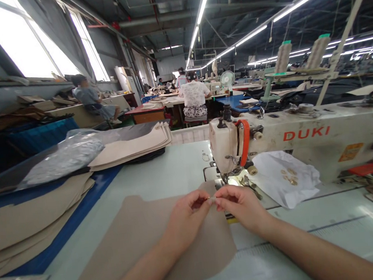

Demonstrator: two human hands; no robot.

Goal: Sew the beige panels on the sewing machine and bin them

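Note:
My left hand point(188, 212) and my right hand point(240, 205) meet in a pinch just above a flat beige fabric piece point(133, 242) on the sewing table. Between their fingertips is a tiny pale item point(212, 199), too small to name. Both hands hover in front of the needle area point(231, 180) of the white sewing machine point(305, 141). The fabric's far end runs under the machine's presser foot.
Stacks of beige cut pieces lie at the left point(25, 217) and at the back point(131, 147), with a plastic bag point(63, 158) between. A white cloth point(285, 179) lies under the machine arm. Thread cones point(316, 52) stand behind. Other people sit working farther back.

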